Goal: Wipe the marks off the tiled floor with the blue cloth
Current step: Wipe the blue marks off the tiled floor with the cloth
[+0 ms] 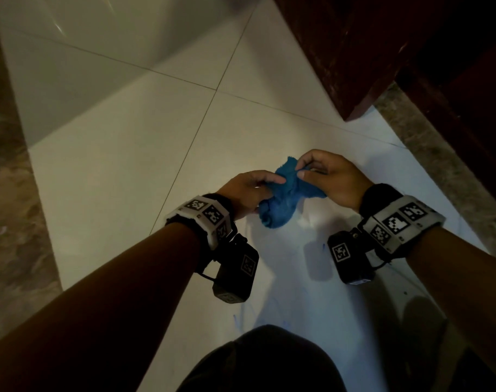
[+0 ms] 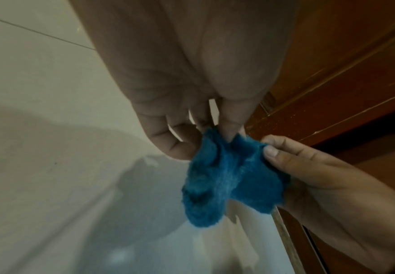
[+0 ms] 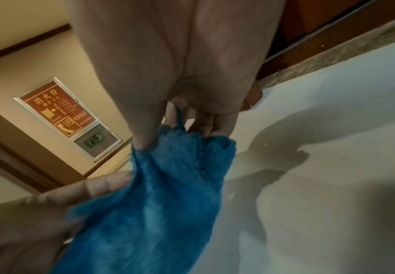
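A fluffy blue cloth [image 1: 283, 193] hangs bunched between both hands, held above the white tiled floor [image 1: 122, 171]. My left hand [image 1: 252, 188] grips its left side, thumb laid across the fabric. My right hand [image 1: 323, 176] pinches the top right edge between thumb and fingertips. In the left wrist view the cloth [image 2: 227, 178] dangles from my left fingers [image 2: 180, 144], and the right hand [image 2: 309, 174] holds its far edge. In the right wrist view the cloth [image 3: 159, 200] fills the lower middle. Faint blue marks [image 1: 236, 319] show on the tile near my knee.
A dark wooden door and frame [image 1: 410, 52] stand at the upper right, with a speckled stone threshold [image 1: 439, 165] along them. A marbled stone strip [image 1: 6, 193] borders the left. My dark-clad knee [image 1: 266, 360] is at the bottom. A red fire-hydrant sign [image 3: 58, 113] hangs on a wall.
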Tool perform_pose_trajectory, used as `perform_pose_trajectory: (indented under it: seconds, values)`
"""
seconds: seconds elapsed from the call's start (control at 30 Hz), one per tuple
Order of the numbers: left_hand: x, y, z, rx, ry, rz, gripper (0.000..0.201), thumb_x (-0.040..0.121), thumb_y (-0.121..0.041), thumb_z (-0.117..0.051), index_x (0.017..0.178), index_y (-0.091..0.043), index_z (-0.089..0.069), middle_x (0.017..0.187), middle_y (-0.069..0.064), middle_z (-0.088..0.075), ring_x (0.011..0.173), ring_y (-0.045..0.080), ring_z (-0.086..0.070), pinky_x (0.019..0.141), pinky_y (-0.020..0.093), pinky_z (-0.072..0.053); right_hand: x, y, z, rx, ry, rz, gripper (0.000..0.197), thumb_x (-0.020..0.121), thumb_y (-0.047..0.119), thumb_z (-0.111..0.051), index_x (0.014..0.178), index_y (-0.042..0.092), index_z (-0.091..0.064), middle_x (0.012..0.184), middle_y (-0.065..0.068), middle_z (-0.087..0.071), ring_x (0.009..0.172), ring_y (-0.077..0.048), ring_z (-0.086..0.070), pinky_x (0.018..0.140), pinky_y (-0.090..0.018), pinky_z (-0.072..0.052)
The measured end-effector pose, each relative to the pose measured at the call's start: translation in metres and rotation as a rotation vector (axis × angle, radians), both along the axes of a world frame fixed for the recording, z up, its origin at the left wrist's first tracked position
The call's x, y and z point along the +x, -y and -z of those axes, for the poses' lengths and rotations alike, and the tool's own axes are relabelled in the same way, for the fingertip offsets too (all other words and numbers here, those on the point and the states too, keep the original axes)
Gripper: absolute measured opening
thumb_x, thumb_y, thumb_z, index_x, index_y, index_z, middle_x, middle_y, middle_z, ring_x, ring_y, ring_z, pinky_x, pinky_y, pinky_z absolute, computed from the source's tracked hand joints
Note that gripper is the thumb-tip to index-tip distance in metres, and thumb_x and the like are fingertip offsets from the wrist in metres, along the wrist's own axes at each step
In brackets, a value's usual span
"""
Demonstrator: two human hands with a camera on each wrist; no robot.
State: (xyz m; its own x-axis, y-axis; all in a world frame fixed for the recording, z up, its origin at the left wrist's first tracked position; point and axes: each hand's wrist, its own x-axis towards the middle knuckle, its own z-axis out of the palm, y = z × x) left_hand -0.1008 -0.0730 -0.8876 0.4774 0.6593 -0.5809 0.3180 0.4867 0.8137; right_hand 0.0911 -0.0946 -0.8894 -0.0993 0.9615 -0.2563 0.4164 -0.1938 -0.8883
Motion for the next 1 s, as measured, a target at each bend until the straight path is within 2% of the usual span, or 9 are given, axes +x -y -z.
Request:
perform_pose_trajectory:
  seconds: [0.13,0.2,0.27,0.4,0.53,0.6,0.7,0.83,1.0]
  values:
    - [-0.003,0.001,0.004,-0.028,0.028,-0.129,0.030,0.100,-0.005,-0.044,0.128,-0.009,-0.056,0.096,0.000,-0.059,0.076,0.006,-0.054,0.067,0.018,-0.044,0.015,-0.002,-0.002,0.174,0.297,-0.010,0.012,0.082,0.010,-0.066,0.087,0.021,-0.062,0.120,0.000,-0.051,0.111,-0.002,-0.044,0.101,-0.033,-0.033]
    - [-0.011,-0.001,0.009,0.012,0.011,-0.211,0.024,0.099,-0.006,-0.049,0.119,-0.013,-0.061,0.097,0.000,-0.060,0.076,0.008,-0.056,0.069,0.020,-0.043,0.021,-0.005,-0.008,0.172,0.288,0.041,0.016,0.084,0.007,-0.063,0.084,0.023,-0.060,0.119,0.002,-0.054,0.096,0.004,-0.051,0.092,-0.024,-0.040]
    - [-0.018,-0.004,0.014,0.092,-0.052,-0.264,0.018,0.095,-0.002,-0.055,0.096,-0.018,-0.062,0.093,-0.001,-0.060,0.071,0.009,-0.057,0.064,0.020,-0.045,0.020,-0.007,-0.014,0.076,0.067,0.100,0.024,0.089,-0.002,-0.053,0.081,0.020,-0.053,0.111,-0.004,-0.061,0.077,0.002,-0.057,0.070,-0.016,-0.047]
    - [-0.032,-0.008,0.022,0.198,-0.272,-0.186,0.029,0.087,0.003,-0.058,0.076,-0.023,-0.052,0.081,0.001,-0.058,0.062,0.013,-0.051,0.057,0.022,-0.044,0.013,-0.012,-0.021,0.029,-0.169,0.301,0.026,0.087,-0.009,-0.045,0.074,0.012,-0.052,0.090,-0.009,-0.066,0.083,-0.017,-0.062,0.076,-0.027,-0.053]
    - [-0.036,-0.005,0.022,0.115,-0.480,0.030,0.026,0.085,-0.017,-0.064,0.103,-0.028,-0.050,0.105,0.011,-0.065,0.084,0.024,-0.060,0.074,0.035,-0.051,0.002,-0.012,-0.021,0.026,-0.196,0.349,0.019,0.083,-0.001,-0.063,0.072,0.011,-0.053,0.078,-0.009,-0.061,0.071,-0.015,-0.058,0.066,-0.022,-0.049]
    - [-0.035,-0.005,0.018,0.109,-0.543,0.047,0.051,0.088,-0.027,-0.064,0.132,-0.030,-0.039,0.119,0.011,-0.061,0.099,0.027,-0.061,0.089,0.037,-0.050,-0.001,-0.011,-0.020,0.024,-0.200,0.271,0.029,0.076,-0.011,-0.065,0.075,0.013,-0.049,0.080,-0.009,-0.058,0.072,-0.015,-0.056,0.067,-0.022,-0.049]
    - [-0.029,-0.006,0.004,0.259,-0.474,0.052,0.072,0.089,-0.029,-0.066,0.148,-0.031,-0.025,0.142,0.010,-0.045,0.127,0.027,-0.047,0.101,0.031,-0.038,-0.002,-0.012,-0.022,-0.025,-0.285,0.208,0.043,0.072,-0.022,-0.058,0.086,0.016,-0.046,0.089,-0.006,-0.057,0.079,-0.014,-0.056,0.069,-0.020,-0.052]
    - [-0.008,-0.009,-0.006,0.301,-0.355,0.100,0.073,0.088,-0.030,-0.068,0.148,-0.030,-0.027,0.147,0.005,-0.039,0.132,0.022,-0.042,0.099,0.024,-0.033,-0.005,-0.015,-0.033,-0.061,-0.412,0.177,0.043,0.065,-0.010,-0.055,0.095,0.019,-0.047,0.095,-0.006,-0.058,0.082,-0.012,-0.059,0.071,-0.022,-0.052]
    - [0.004,-0.014,-0.002,0.403,-0.452,0.057,0.023,0.091,-0.026,-0.061,0.113,-0.018,-0.060,0.111,0.001,-0.061,0.103,0.019,-0.056,0.083,0.024,-0.039,0.001,-0.019,-0.043,-0.008,-0.296,0.124,0.041,0.081,-0.020,-0.046,0.099,0.015,-0.058,0.100,-0.005,-0.062,0.086,-0.005,-0.062,0.077,-0.017,-0.052]
